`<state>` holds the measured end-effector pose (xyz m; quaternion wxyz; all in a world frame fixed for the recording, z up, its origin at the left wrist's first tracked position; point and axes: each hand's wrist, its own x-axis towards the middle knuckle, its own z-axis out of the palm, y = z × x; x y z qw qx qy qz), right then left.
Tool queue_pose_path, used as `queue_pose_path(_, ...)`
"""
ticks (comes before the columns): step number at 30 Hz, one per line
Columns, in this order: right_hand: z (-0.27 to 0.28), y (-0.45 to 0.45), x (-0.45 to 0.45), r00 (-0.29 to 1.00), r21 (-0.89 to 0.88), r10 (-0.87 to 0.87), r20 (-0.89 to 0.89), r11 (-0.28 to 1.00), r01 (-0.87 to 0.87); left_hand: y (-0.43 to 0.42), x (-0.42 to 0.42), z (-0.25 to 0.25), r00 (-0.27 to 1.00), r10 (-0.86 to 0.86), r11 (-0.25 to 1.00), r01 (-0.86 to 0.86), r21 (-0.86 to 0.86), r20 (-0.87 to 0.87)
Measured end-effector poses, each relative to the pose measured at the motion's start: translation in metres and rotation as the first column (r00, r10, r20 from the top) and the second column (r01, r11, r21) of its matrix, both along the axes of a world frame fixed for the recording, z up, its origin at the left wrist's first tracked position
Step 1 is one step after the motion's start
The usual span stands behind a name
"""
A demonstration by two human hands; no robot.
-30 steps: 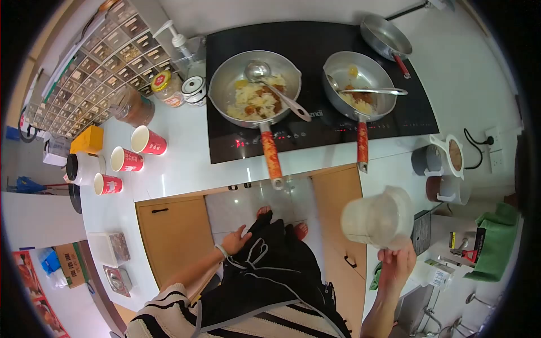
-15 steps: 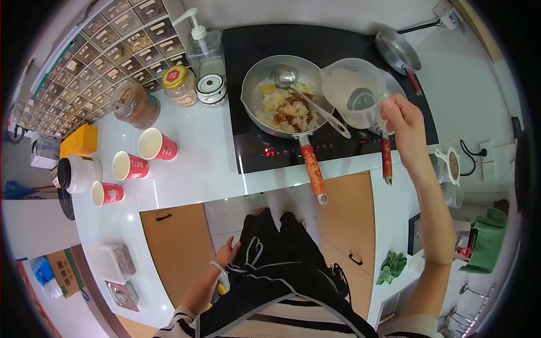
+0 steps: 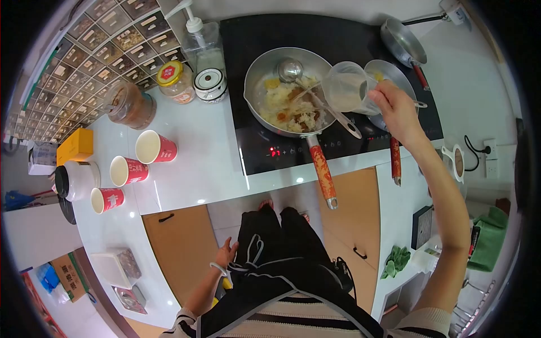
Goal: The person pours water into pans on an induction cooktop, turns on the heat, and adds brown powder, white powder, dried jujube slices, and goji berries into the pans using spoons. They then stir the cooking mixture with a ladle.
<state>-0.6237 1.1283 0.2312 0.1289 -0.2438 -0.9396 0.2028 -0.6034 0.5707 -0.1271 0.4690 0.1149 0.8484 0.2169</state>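
My right hand is closed on a clear plastic measuring jug, tilted to the left over the near pan. Liquid streams from its lip into the pan, which has an orange-red handle and stands on the black hob. Pale chopped food with brown sauce lies in that pan. A metal ladle rests in it, its handle over the right rim. My left hand hangs by my left side with fingers apart, holding nothing.
A second pan sits right of the first, and a small pan behind it. Red paper cups, glass jars and a pump bottle stand left of the hob. A green cloth lies at the right.
My right hand has tipped the measuring jug leftward, and liquid now pours into the pan. The second pan shows more behind it. My left hand stays low at my side.
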Motion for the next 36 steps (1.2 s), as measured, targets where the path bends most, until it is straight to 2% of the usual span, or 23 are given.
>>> queue_pose_path(2,-0.001,-0.003,-0.002,0.999,0.037,0.026,0.019,0.999,-0.026,0.002,-0.002,0.004,1.0,-0.004,1.0,0.004,0.004,0.004)
queue_pose_path(6,-0.012,-0.004,-0.008,0.987,0.224,0.161,-0.009,0.962,-0.155,0.003,-0.001,0.008,1.0,-0.003,1.0,0.003,-0.004,0.003)
queue_pose_path(11,-0.014,-0.015,-0.017,0.966,0.419,0.238,0.102,0.871,-0.259,-0.001,0.005,-0.004,0.998,-0.04,0.998,0.038,-0.046,-0.043)
queue_pose_path(15,-0.019,-0.026,-0.021,0.942,0.51,0.323,0.091,0.797,-0.323,-0.005,0.01,-0.011,0.996,-0.068,0.994,0.062,-0.085,-0.058)
queue_pose_path(18,-0.026,-0.028,-0.024,0.888,0.606,0.447,0.107,0.678,-0.415,-0.002,0.013,-0.009,0.993,-0.091,0.992,0.083,-0.097,-0.08)
queue_pose_path(20,-0.025,-0.037,-0.024,0.856,0.724,0.502,0.126,0.544,-0.425,0.002,0.013,-0.003,0.992,-0.099,0.991,0.091,-0.097,-0.077)
queue_pose_path(23,-0.026,-0.05,-0.025,0.829,0.854,0.543,0.135,0.361,-0.375,0.011,0.011,0.005,0.991,-0.112,0.991,0.106,-0.086,-0.067)
queue_pose_path(25,-0.035,-0.058,-0.028,0.833,0.9,0.54,0.117,0.298,-0.319,0.018,0.011,0.006,0.985,-0.138,0.989,0.132,-0.066,-0.101)
queue_pose_path(27,-0.046,-0.059,-0.033,0.826,0.86,0.551,0.118,0.36,-0.362,-0.008,0.01,-0.047,0.989,-0.134,0.991,0.132,-0.035,-0.067)
queue_pose_path(28,-0.041,-0.053,-0.027,0.836,0.804,0.547,0.049,0.475,-0.359,0.0,0.004,-0.072,0.984,-0.176,0.984,0.176,-0.005,-0.032)
queue_pose_path(29,-0.029,-0.05,-0.014,0.886,0.77,0.453,-0.103,0.6,-0.217,0.023,0.0,-0.058,0.981,-0.189,0.982,0.19,0.014,-0.03)
queue_pose_path(30,-0.013,-0.045,0.004,0.873,0.654,0.342,-0.348,0.755,-0.035,0.042,-0.002,-0.044,0.979,-0.204,0.978,0.205,0.026,-0.022)
queue_pose_path(31,-0.003,-0.032,0.033,0.795,0.504,0.202,-0.572,0.851,0.146,0.066,-0.007,-0.056,0.966,-0.239,0.958,0.251,0.141,-0.099)
queue_pose_path(32,0.004,-0.022,0.086,0.738,0.346,0.062,-0.671,0.907,0.238,0.087,-0.011,-0.072,0.947,-0.266,0.92,0.305,0.246,-0.182)
queue_pose_path(33,0.011,-0.03,0.144,0.648,0.157,-0.068,-0.758,0.946,0.283,0.119,-0.002,-0.04,0.918,-0.354,0.874,0.393,0.286,-0.18)
queue_pose_path(34,0.003,-0.035,0.211,0.584,-0.114,-0.271,-0.765,0.95,0.291,0.158,0.011,0.006,0.882,-0.436,0.818,0.472,0.33,-0.18)
queue_pose_path(35,-0.007,-0.047,0.274,0.454,-0.336,-0.409,-0.791,0.912,0.235,0.198,0.023,0.054,0.841,-0.51,0.753,0.539,0.378,-0.182)
queue_pose_path(36,-0.024,-0.063,0.335,0.403,-0.486,-0.61,-0.683,0.791,0.372,0.243,0.043,0.089,0.784,-0.569,0.642,0.611,0.463,-0.246)
